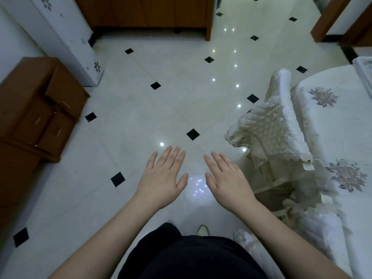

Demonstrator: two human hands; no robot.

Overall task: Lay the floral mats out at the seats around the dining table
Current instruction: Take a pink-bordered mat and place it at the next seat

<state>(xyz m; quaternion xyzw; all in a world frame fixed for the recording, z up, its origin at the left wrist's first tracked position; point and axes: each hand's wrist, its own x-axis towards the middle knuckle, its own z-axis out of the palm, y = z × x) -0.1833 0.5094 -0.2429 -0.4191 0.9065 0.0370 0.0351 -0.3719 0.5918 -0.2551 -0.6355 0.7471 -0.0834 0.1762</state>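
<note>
Home dining room: cloth-covered table (342, 121), covered chair (281, 125), wooden cabinets (36, 101), tiled floor (141, 109).

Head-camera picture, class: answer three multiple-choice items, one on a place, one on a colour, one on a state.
1. Where is the white floral-print dining table?
A. right edge
B. left edge
C. top centre

2. What colour are the small diamond floor tiles?
A. red
B. black
C. yellow

3. What are the left hand and right hand doing?
A. gripping a mat
B. clenched as fists
C. open, holding nothing

Key: 1 A, the table fills the right edge beside a cream lace-covered chair. 2 B, the insets look black against the pale floor. 3 C, the fingers are straight over bare floor.
</note>
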